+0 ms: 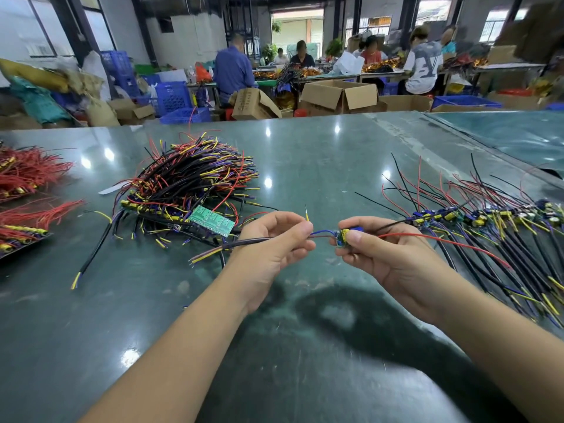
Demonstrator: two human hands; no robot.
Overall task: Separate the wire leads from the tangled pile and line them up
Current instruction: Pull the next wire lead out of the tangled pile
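A tangled pile of wire leads [189, 181], black, red, yellow and purple, lies on the green table at centre left, with a small green circuit board [212, 220] at its near edge. I hold one lead above the table. My left hand [274, 242] grips its black cable [244, 242], whose yellow and purple ends stick out to the left. My right hand [381, 248] pinches its small board with a yellow capacitor [344, 236]; a red wire [442, 241] trails right from it. A row of separated leads [488, 227] lies side by side on the right.
Bundles of red wires [27, 175] lie at the left edge of the green table [305, 166]. One loose black lead [94, 248] lies near them. Behind the table stand cardboard boxes [338, 96] and blue crates [172, 97], and several people sit working at far tables.
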